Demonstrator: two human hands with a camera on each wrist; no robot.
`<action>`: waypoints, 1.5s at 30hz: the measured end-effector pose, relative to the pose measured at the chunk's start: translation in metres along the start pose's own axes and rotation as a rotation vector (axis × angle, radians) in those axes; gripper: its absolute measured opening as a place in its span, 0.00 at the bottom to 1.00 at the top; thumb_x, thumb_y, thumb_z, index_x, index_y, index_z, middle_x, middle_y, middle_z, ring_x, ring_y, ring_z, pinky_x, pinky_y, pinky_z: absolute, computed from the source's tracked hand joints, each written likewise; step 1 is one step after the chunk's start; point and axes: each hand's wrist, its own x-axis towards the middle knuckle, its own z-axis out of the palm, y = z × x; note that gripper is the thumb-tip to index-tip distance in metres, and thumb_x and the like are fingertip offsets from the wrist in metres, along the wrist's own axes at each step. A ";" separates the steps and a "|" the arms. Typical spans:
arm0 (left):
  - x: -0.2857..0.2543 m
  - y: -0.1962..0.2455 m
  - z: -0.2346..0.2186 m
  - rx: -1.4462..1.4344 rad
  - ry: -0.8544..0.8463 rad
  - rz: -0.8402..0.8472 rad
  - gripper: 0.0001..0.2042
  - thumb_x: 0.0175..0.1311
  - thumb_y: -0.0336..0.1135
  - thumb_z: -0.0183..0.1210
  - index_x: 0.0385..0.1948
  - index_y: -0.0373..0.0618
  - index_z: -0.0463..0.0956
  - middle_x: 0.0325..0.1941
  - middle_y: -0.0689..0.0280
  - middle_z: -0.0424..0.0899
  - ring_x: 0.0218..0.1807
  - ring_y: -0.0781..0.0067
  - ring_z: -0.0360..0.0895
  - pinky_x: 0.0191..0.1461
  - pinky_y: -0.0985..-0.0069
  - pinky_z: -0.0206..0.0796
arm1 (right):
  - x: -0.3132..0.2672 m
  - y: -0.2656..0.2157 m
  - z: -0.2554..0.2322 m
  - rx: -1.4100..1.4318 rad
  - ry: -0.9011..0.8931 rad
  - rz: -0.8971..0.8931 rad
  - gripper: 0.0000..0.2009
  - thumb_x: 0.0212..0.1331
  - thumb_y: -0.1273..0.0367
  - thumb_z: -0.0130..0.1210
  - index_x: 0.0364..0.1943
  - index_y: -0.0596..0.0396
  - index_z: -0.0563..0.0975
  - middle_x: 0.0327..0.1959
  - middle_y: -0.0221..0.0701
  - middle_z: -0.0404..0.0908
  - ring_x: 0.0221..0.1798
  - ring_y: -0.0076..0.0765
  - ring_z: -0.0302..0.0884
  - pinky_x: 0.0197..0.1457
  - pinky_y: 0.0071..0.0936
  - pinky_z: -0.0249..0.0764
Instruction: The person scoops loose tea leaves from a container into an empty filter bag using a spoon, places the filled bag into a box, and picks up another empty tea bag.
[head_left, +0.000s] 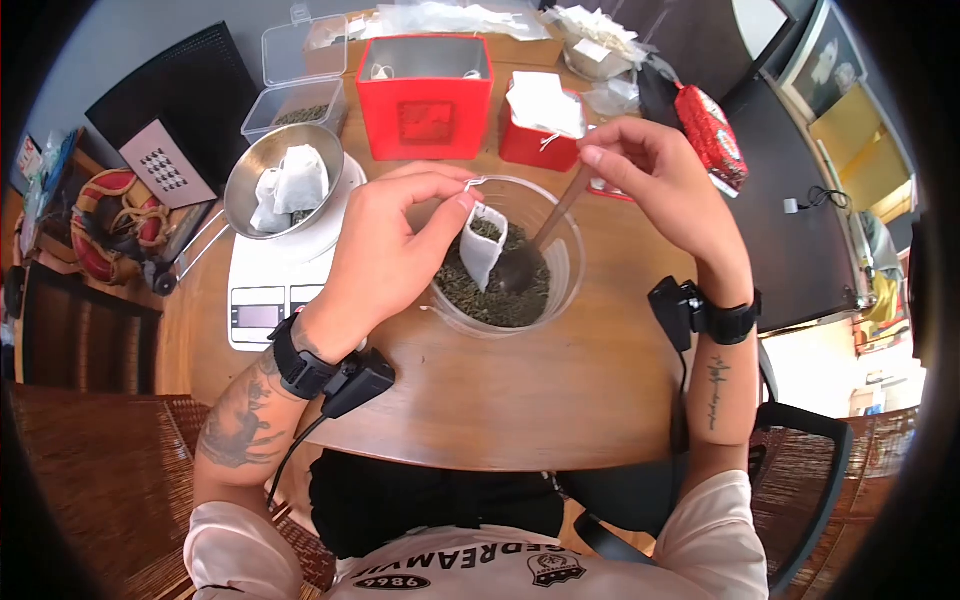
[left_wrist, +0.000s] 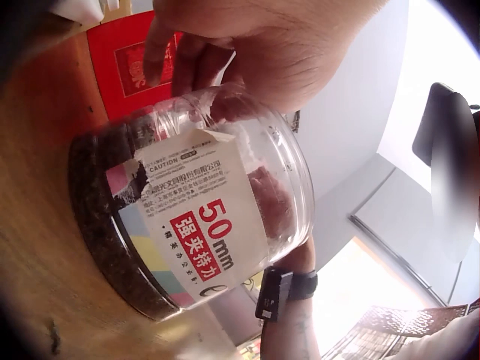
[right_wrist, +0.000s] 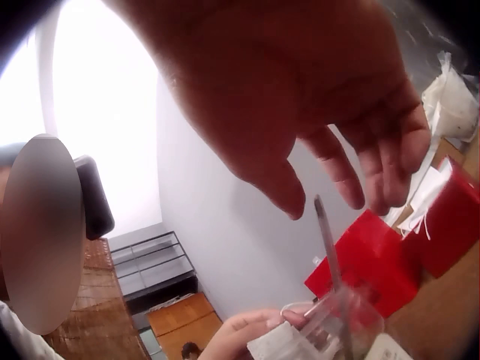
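A clear plastic tub (head_left: 570, 262) of dried tea leaves (head_left: 505, 308) stands on the table before me. My left hand (head_left: 390, 235) reaches over its near left rim and pinches the top edge of a white tea bag (head_left: 482, 262), with dark leaf showing at its mouth. A spoon (head_left: 560, 210) leans in the tub, its bowl down on the leaves. At the upper end of the spoon's handle (right_wrist: 328, 236) is my right hand (head_left: 665, 185), thumb and fingers apart around it, with a gap showing in the right wrist view. The tub's paper label (left_wrist: 199, 210) faces the left wrist camera.
A metal bowl (head_left: 235, 185) with filled tea bags (head_left: 300, 180) sits on a white scale (head_left: 270, 270) at left. Behind the tub stand a large red tin (head_left: 425, 110) and a small red tin (head_left: 515, 145) with white bags. A lidded plastic box (head_left: 265, 110) is back left.
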 end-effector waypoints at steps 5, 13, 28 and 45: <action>-0.001 0.000 0.001 -0.023 0.013 -0.004 0.08 0.68 0.27 0.58 0.38 0.33 0.85 0.48 0.56 0.87 0.51 0.68 0.82 0.57 0.72 0.72 | -0.037 -0.057 -0.014 -0.236 0.425 -0.345 0.07 0.65 0.71 0.59 0.38 0.62 0.81 0.34 0.30 0.81 0.38 0.22 0.76 0.39 0.20 0.72; -0.004 -0.003 -0.003 0.033 0.032 0.053 0.08 0.67 0.29 0.61 0.40 0.33 0.84 0.46 0.56 0.88 0.48 0.67 0.84 0.55 0.74 0.72 | -0.170 -0.049 -0.040 -0.879 0.816 -0.563 0.13 0.65 0.72 0.46 0.41 0.71 0.77 0.45 0.44 0.79 0.42 0.41 0.75 0.49 0.28 0.72; 0.000 0.001 0.001 0.011 -0.003 -0.023 0.08 0.68 0.27 0.59 0.42 0.34 0.85 0.49 0.57 0.87 0.51 0.69 0.83 0.58 0.73 0.72 | -0.221 -0.015 -0.107 -0.437 0.754 -0.670 0.14 0.66 0.71 0.45 0.46 0.72 0.75 0.48 0.46 0.77 0.44 0.42 0.75 0.52 0.31 0.72; 0.000 -0.005 0.003 -0.008 0.046 0.049 0.10 0.67 0.33 0.62 0.40 0.36 0.85 0.46 0.57 0.89 0.38 0.71 0.85 0.31 0.78 0.72 | -0.290 0.019 -0.168 0.066 0.624 -0.794 0.17 0.67 0.70 0.44 0.50 0.73 0.72 0.52 0.47 0.75 0.46 0.43 0.74 0.54 0.33 0.71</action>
